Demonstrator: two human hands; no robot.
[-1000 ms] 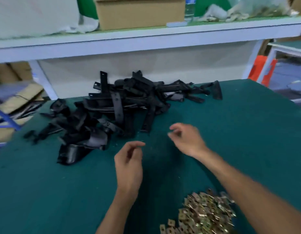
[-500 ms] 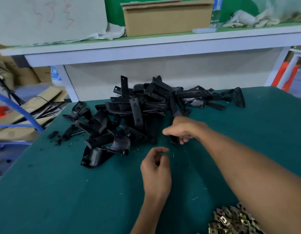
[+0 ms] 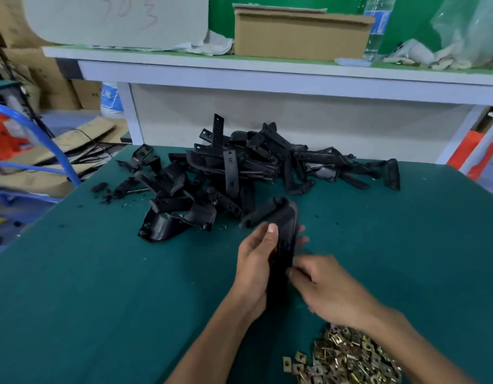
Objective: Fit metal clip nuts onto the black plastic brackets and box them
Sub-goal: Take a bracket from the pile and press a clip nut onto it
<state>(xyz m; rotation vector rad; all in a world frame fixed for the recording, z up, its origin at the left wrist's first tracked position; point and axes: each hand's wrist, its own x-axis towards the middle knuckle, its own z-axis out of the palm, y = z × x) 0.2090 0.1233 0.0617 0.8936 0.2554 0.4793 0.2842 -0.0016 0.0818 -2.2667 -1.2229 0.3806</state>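
A long black plastic bracket [image 3: 282, 239] is held over the green table [image 3: 101, 300], its hooked end pointing away from me. My left hand [image 3: 256, 267] grips its left side, thumb on top. My right hand [image 3: 323, 289] pinches the bracket's right edge near its middle; the view is blurred there. A heap of black brackets [image 3: 239, 173] lies at the table's far side. A pile of brass-coloured metal clip nuts [image 3: 347, 358] sits at the near edge, under my right forearm.
A white shelf [image 3: 267, 76] runs behind the table and carries a cardboard box [image 3: 300, 34], a plastic bottle [image 3: 378, 26] and bags. Flattened cardboard [image 3: 60, 151] and a blue metal frame [image 3: 40, 139] stand off the table's left edge.
My right hand drew one bracket out of the heap toward me, and my left hand, empty before, closed on it. Both hands now hold it nearer my body.
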